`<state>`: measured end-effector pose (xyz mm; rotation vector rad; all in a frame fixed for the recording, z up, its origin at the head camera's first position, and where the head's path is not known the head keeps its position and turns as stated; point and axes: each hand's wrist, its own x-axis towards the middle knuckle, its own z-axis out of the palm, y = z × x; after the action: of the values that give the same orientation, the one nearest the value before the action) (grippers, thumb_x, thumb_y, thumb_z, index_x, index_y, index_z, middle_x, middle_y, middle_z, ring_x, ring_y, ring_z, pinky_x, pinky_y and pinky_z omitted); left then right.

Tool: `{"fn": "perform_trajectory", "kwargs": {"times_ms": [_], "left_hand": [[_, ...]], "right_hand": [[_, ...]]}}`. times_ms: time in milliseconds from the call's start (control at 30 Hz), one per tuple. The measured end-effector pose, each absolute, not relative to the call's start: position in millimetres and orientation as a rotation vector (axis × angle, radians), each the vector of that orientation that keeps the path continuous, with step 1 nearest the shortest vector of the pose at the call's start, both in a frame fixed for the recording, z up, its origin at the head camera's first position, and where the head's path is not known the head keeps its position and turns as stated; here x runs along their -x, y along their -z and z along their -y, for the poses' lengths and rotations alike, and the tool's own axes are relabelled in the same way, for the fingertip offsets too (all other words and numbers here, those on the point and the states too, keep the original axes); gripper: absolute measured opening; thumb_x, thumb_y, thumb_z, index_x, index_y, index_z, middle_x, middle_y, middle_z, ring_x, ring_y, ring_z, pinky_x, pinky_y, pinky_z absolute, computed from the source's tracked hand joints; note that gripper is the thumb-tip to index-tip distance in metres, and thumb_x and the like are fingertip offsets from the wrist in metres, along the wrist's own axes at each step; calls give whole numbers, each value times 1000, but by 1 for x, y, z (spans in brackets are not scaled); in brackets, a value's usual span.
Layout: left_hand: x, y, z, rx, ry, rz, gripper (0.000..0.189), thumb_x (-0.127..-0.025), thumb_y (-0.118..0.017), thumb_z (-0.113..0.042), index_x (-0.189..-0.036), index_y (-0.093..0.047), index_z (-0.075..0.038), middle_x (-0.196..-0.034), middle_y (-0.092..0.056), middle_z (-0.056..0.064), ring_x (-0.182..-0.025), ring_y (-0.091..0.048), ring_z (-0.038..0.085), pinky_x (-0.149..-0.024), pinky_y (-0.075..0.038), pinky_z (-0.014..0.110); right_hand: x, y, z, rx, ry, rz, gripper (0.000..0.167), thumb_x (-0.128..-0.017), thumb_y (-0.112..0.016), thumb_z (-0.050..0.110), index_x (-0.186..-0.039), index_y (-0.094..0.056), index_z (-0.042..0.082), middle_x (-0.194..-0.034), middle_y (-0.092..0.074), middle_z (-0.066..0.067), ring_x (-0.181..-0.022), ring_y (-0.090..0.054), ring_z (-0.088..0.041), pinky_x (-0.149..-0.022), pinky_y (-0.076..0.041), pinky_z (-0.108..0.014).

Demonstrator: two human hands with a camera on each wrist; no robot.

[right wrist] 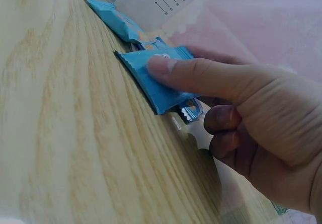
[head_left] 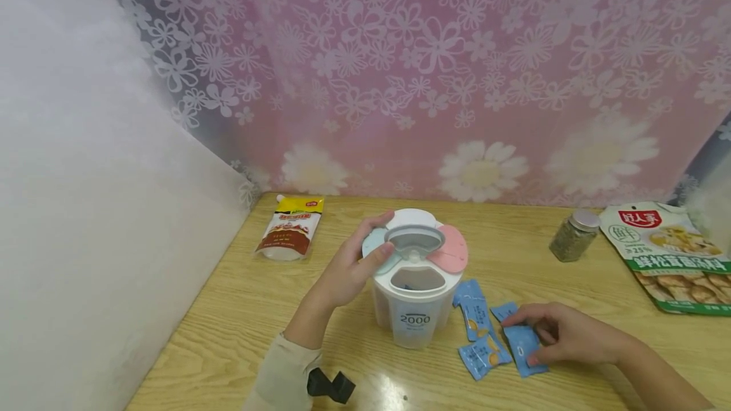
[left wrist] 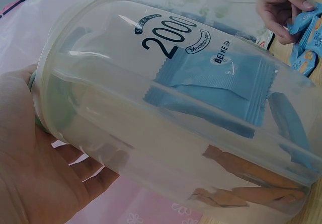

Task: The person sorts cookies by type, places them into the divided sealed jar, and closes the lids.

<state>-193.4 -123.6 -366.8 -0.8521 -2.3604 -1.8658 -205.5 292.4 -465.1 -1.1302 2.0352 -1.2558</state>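
A clear storage container (head_left: 420, 333) marked 2000 stands on the table, its lid in white, pink and pale blue sections. The front flap (head_left: 415, 234) is raised over an opening. My left hand (head_left: 345, 271) grips the lid's left edge, thumb on top. Through the wall in the left wrist view show a blue packet (left wrist: 216, 83) and brown packets (left wrist: 256, 171) in separate compartments. To the container's right, my right hand (head_left: 577, 335) pinches a small blue packet (right wrist: 151, 80) between thumb and fingers, close over the table. Several more blue packets (head_left: 473, 309) lie beside it.
A seasoning pouch (head_left: 290, 228) lies at the back left of the wooden table (head_left: 217, 309). Toward the right stand a glass jar (head_left: 573, 238) with a metal lid and a large green-and-white food bag (head_left: 674, 255). A flowered pink curtain (head_left: 400, 81) hangs behind.
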Motion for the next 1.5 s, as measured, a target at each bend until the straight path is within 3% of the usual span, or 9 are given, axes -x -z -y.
{"fn": "perform_trajectory", "kwargs": {"times_ms": [100,233,300,533,733,933,1300,1500], "left_hand": [[193,367,123,854,1873,2357,54,-104,-53,-33,-153,-37,-16,-158,-39,4,-132,-52,24,-107,-45,40],[193,365,123,844,1866,2366,55,-104,-53,-34,-153,-36,-17,-157,-41,4,-131,-53,24,-106,-46,41],[192,364,123,841,1863,2370,55,-104,-53,-34,-154,-36,-18,-156,-41,4,-131,-53,24,-106,-46,42],[193,366,123,828,1868,2376,55,-104,-53,-34,-153,-36,-18,-160,-36,-1,-137,-49,23,-108,-44,44],[191,365,123,816,1880,2375,53,-104,-53,-32,-153,-37,-18,-161,-35,-2,-138,-47,22,-110,-42,45],[191,364,122,809,1878,2372,52,-104,-53,-29,-152,-38,-17,-160,-36,-1,-139,-47,21,-111,-41,45],[190,366,122,817,1886,2372,52,-104,-53,-30,-152,-37,-16,-161,-34,-1,-141,-44,22,-112,-40,45],[191,365,122,820,1884,2369,53,-104,-53,-31,-152,-37,-16,-161,-35,-2,-138,-47,22,-110,-42,44]], "right_hand": [[205,465,-292,1160,1324,-2005,39,-92,-67,-1,-131,-62,3,-77,-57,-11,-52,-38,-20,-46,-40,-24],[205,464,-293,1179,1389,-2013,33,-95,-59,-8,-125,-65,2,-110,-69,-4,-62,-50,-9,-54,-49,-26],[205,462,-293,1170,1421,-2018,32,-96,-55,-10,-124,-66,1,-117,-70,-2,-67,-53,-8,-55,-50,-28],[204,445,-291,1120,1565,-1950,34,-99,-41,-15,-123,-63,-7,-99,-69,1,-49,-34,-25,-41,-39,-33],[202,431,-284,1115,1606,-1950,33,-99,-39,-16,-125,-60,-9,-99,-67,1,-49,-34,-25,-40,-35,-37],[196,414,-273,1107,1628,-2043,35,-99,-43,-15,-123,-63,-2,-101,-69,4,-51,-35,-24,-40,-33,-38],[184,383,-246,1227,1733,-2108,39,-93,-46,-23,-113,-66,3,-97,-67,5,-57,-42,-20,-43,-37,-32],[184,367,-224,1433,1874,-1988,47,-85,-44,-32,-113,-67,-1,-99,-66,0,-58,-41,-17,-42,-34,-29]]}}
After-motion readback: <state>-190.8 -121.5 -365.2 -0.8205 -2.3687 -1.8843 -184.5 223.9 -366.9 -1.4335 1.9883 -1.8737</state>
